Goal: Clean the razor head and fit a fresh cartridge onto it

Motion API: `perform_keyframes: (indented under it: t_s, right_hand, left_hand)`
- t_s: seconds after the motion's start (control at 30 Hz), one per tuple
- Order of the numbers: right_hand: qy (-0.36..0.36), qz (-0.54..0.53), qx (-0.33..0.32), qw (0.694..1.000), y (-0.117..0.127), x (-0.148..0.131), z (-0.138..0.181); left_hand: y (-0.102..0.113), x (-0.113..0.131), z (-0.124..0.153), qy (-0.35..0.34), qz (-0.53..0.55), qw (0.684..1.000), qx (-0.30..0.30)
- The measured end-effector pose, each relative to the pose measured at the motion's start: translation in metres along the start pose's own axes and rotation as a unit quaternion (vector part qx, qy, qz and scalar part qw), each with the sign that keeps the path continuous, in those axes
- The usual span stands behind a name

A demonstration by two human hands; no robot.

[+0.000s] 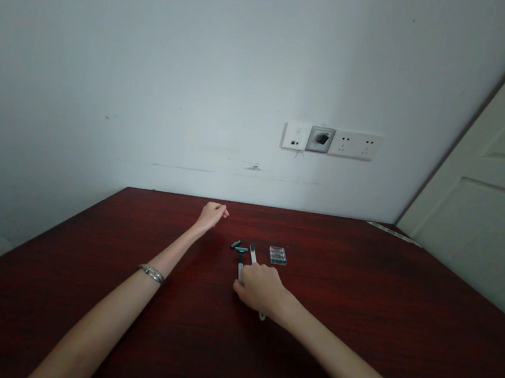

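My right hand (262,286) is closed around the grey handle of a razor (240,267), whose green-edged head points toward the wall. Under the same hand runs a white-handled brush (253,255) with a dark bristle end; its lower tip shows below my palm. Just left of the razor's head lies a loose green blade cartridge (236,244). A clear plastic case (278,255) with a green strip inside sits to the right of the brush. Farther back and to the left, my left hand (211,216) is curled with its fingers together; its palm is hidden.
The dark red wooden table (157,350) meets a white wall at its back edge. Sockets and a switch plate (355,145) are set in that wall. A thin printed strip (393,232) lies at the back right corner, beside a white panelled door (502,203).
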State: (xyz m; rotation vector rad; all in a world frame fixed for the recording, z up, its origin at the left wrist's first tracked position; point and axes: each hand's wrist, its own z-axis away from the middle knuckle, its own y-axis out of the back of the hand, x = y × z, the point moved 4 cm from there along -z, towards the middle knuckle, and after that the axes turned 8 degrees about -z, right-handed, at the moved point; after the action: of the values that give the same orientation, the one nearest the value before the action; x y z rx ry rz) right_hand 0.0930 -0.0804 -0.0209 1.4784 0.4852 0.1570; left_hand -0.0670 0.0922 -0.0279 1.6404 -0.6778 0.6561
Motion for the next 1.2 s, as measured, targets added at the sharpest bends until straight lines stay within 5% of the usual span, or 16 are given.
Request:
perform_keyframes:
  t_s: [0.87,1.2]
  right_hand:
    - [0.005,-0.023,-0.038,0.999,0.002,0.005,0.002]
    - [-0.043,-0.015,-0.028,0.999,0.029,0.035,-0.003]
  left_hand:
    - [-0.005,0.000,0.007,-0.003,-0.019,1.000,-0.006]
    - [-0.002,0.001,0.005,0.000,-0.025,1.000,-0.003]
